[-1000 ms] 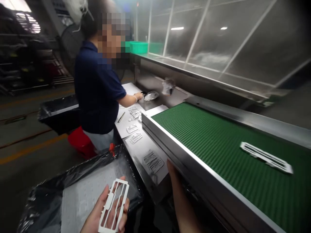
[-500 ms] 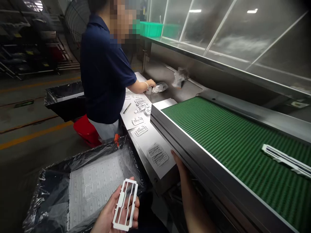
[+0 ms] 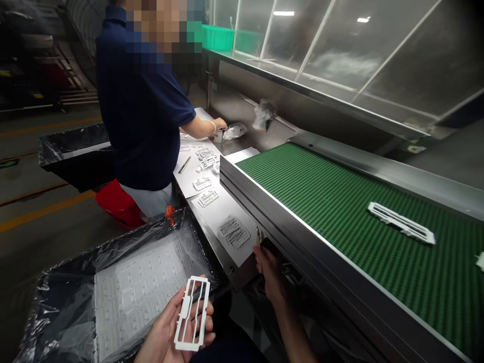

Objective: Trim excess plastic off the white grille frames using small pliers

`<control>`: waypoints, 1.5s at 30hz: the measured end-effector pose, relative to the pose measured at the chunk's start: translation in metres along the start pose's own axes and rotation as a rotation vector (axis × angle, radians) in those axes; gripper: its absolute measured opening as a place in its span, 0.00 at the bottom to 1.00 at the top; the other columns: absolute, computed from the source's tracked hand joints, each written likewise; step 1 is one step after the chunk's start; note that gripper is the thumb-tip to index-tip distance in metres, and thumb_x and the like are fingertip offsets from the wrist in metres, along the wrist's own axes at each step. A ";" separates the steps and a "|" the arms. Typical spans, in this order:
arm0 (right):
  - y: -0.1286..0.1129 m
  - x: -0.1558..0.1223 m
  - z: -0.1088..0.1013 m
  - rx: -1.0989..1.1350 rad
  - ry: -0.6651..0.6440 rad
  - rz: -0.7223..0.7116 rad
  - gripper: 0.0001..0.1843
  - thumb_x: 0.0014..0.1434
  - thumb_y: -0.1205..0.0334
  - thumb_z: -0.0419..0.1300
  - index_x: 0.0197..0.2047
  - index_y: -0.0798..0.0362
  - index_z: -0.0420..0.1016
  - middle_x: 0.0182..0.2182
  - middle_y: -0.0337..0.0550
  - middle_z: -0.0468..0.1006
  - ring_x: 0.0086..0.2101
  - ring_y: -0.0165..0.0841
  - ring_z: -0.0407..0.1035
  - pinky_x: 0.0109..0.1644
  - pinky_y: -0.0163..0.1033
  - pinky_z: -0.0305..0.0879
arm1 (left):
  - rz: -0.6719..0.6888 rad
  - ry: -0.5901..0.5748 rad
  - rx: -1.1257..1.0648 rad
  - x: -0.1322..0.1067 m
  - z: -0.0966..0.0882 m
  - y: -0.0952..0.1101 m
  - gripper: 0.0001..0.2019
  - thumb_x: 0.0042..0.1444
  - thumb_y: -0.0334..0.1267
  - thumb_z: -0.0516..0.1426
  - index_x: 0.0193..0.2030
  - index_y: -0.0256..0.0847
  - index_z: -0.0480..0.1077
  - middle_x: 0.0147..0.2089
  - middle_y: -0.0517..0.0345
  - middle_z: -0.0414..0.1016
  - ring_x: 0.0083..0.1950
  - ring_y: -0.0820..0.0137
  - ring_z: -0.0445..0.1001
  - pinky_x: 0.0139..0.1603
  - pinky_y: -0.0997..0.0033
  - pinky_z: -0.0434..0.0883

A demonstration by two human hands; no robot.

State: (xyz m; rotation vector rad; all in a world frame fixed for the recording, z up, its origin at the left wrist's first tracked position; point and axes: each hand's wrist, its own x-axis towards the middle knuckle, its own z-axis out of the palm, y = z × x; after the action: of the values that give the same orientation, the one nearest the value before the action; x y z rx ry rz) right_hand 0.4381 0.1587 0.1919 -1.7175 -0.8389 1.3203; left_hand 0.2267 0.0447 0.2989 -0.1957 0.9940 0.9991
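My left hand (image 3: 170,322) holds a white rectangular plastic frame (image 3: 185,307) with long slots, tilted upward over the edge of the lined bin. My right hand (image 3: 266,264) is closed beside the conveyor's side wall, at the near end of the work surface. A thin, light-coloured tool (image 3: 259,236) stands up from its fingers; its exact kind is too small to make out. Close to that hand, several similar white frames (image 3: 234,233) lie stacked on white sheeting (image 3: 242,257).
A green conveyor belt (image 3: 321,201) carries another white frame (image 3: 401,223) on the right. The black-lined bin (image 3: 56,297) holds a clear tray (image 3: 128,292). A co-worker in a navy shirt (image 3: 139,101) stands at the surface's far end, by a red bin (image 3: 119,204).
My right hand has come into fuller view, with a thin tool now showing in it. The frame on the belt has shifted left in view, and another edges in at right. The camera has turned slightly.
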 end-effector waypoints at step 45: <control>0.005 -0.148 0.013 0.270 -0.330 0.041 0.27 0.41 0.42 0.70 0.33 0.51 0.65 0.22 0.33 0.66 0.23 0.28 0.62 0.31 0.36 0.63 | 0.335 0.110 0.500 0.028 0.015 -0.003 0.20 0.49 0.48 0.63 0.46 0.42 0.68 0.31 0.60 0.76 0.29 0.66 0.78 0.26 0.74 0.74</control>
State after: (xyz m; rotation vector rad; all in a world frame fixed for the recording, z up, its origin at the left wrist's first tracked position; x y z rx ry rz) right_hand 0.3906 0.0311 0.2514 -1.3337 -0.7664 1.6912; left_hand 0.2424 0.0686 0.2852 0.3438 1.3746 1.0131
